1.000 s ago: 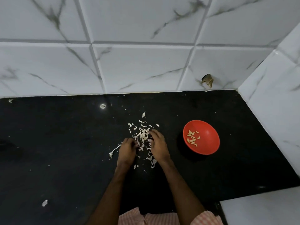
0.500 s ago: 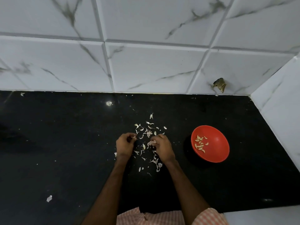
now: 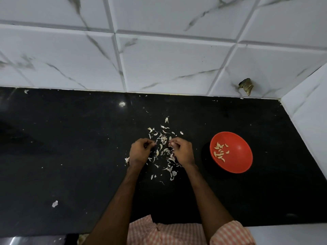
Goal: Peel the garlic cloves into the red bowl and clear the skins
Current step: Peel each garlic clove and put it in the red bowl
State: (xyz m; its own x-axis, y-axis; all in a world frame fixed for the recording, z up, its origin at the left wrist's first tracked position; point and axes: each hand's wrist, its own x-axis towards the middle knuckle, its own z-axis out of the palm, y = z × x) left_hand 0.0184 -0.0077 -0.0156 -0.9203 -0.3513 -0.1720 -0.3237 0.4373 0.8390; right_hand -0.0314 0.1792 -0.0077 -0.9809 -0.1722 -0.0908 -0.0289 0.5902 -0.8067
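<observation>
**Both hands at the skin pile, seen from the head camera.** Your left hand (image 3: 140,151) and your right hand (image 3: 183,151) sit knuckles-up over the black counter (image 3: 70,156). A short gap lies between them, and the fingers of both curl inward.

*Right grip.* Your thumb and fingertips (image 3: 175,144) are drawn narrowly together on a pale garlic piece (image 3: 171,143) at the inner, far corner of the hand. The piece is too small to tell whether it is clove or skin.

*Left grip.* Your fingers are curled tight toward the palm, with the fingertips (image 3: 149,142) facing the right grip. You cannot tell from this view whether anything is pinched between them.

*Task items.* The garlic skins (image 3: 163,138) lie loose on the counter. They fill the gap between the two grips, spread beyond the fingertips toward the wall, and trail back alongside your right wrist. One torn skin (image 3: 127,159) shows at the outer edge of your left hand, just beside the wrist. The red bowl (image 3: 238,157) stands on the outer side of your right grip, near it but not touching. The peeled cloves (image 3: 219,152) lie in the half of the bowl closer to that hand.

*Surroundings.* A stray flake (image 3: 54,203) lies well apart from your left grip, outward and toward your body. The white veined wall tiles (image 3: 168,68) rise beyond both grips. A dark scrap (image 3: 246,85) clings to the tiles beyond the bowl. A striped sleeve (image 3: 231,234) shows on your right arm.
</observation>
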